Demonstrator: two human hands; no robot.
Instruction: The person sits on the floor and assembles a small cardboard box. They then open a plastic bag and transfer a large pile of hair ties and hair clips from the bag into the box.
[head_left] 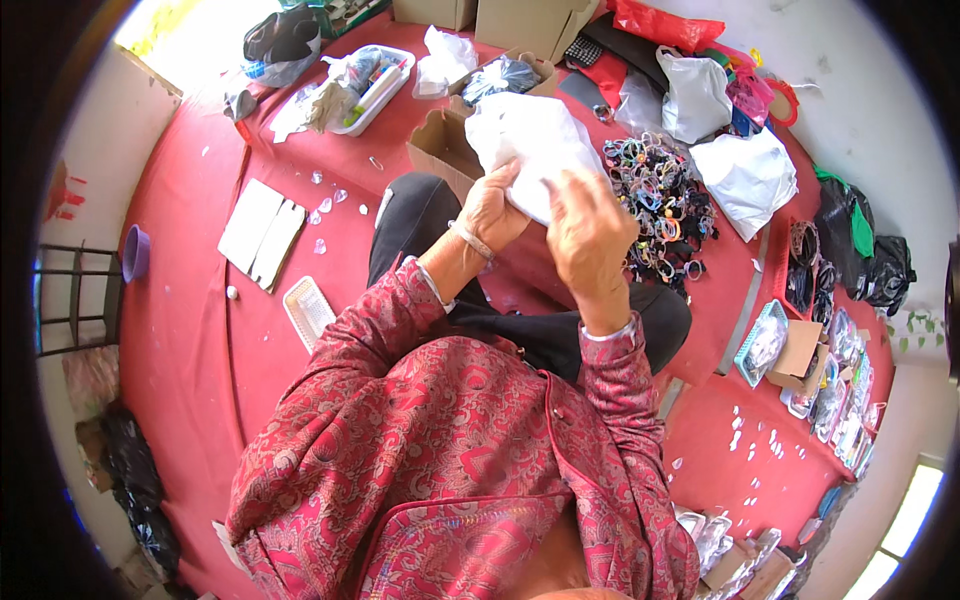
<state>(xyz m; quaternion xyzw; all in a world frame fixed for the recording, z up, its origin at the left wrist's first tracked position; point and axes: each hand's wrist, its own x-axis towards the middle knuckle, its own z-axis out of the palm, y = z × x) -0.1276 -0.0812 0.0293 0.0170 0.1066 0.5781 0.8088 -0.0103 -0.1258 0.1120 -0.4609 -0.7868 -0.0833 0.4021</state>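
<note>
We grip a soft, crinkled white plastic bag [528,145] with both hands, left hand [492,208] and right hand [590,235] closed on its lower folds, close together. Just right of our right hand lies a heap of glossy, colourful rings [660,205]. Beyond our left hand stands an open cardboard box [440,150]; farther off, a white tray [375,95] holds small packets.

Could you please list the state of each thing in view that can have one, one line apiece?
White plastic bag: lifted, held in both hands.
Left hand: closed on the bag's lower edge.
Right hand: gripping the bag's right side.
Cardboard box: open, flaps up.
Pile of hair ties: loose heap on the red cloth.
White tray: filled with small items.
</note>
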